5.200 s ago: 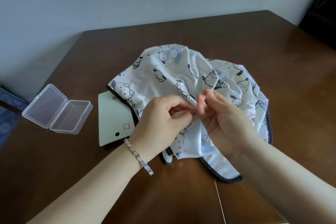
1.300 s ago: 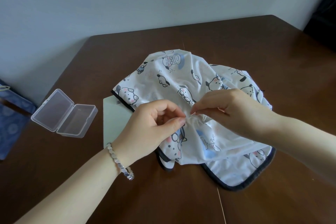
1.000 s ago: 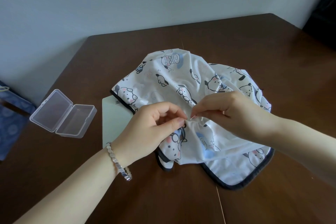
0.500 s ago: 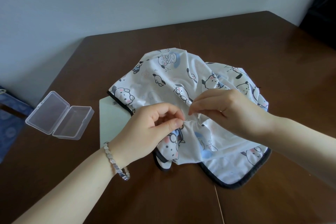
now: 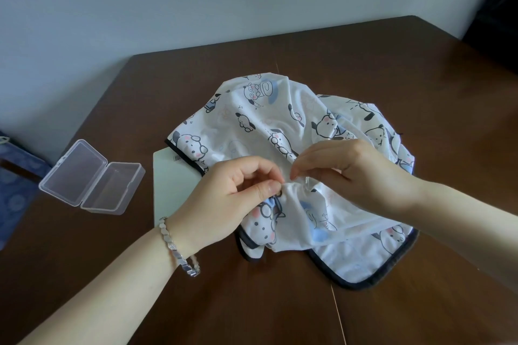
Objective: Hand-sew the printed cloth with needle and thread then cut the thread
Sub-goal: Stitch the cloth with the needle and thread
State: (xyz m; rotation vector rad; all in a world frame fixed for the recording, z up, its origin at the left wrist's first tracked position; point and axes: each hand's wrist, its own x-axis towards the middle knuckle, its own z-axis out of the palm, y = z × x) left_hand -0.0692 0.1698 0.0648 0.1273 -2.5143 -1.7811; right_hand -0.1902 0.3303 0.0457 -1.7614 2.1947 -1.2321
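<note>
A white printed cloth [image 5: 252, 126] with cartoon dogs and a dark border lies bunched on the brown table [image 5: 392, 64]. My left hand [image 5: 229, 199], with a silver bracelet on its wrist, pinches a gathered fold of the cloth between thumb and fingers. My right hand [image 5: 353, 173] comes in from the right, its fingertips pinched together at the same fold, a finger's width from the left thumb. A short glint by those fingertips looks like the needle [image 5: 307, 180]. I cannot make out the thread.
An open clear plastic box [image 5: 89, 179] sits at the left of the table. A pale green card [image 5: 173, 185] lies partly under the cloth and my left hand. A blue patterned item [image 5: 16, 176] stands beyond the table's left edge.
Five seconds ago my right hand was palm-up holding the needle above the fold; it has turned palm-down and pinches at the fold. Over the last second both hands barely moved.
</note>
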